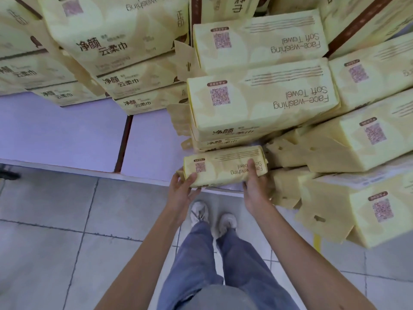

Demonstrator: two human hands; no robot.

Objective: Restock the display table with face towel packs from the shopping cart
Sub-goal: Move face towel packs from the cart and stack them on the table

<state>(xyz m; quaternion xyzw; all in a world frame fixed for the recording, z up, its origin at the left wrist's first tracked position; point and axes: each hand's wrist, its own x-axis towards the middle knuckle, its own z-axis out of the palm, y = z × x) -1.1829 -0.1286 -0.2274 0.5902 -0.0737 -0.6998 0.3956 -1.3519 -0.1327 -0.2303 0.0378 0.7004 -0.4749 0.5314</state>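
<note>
A pale yellow face towel pack [223, 166] lies at the front edge of the white display table [67, 135], just below a stack of the same packs [261, 104]. My left hand [183, 189] grips the pack's left end, thumb on top. My right hand [254, 186] grips its right end, thumb laid over the printed top. The shopping cart is out of view.
More yellow packs are piled at the back left [116, 41] and tumble loosely over the table's right side [357, 211]. A brown divider strip [123, 142] crosses the tabletop. Grey tiled floor [67, 242] and my feet lie below.
</note>
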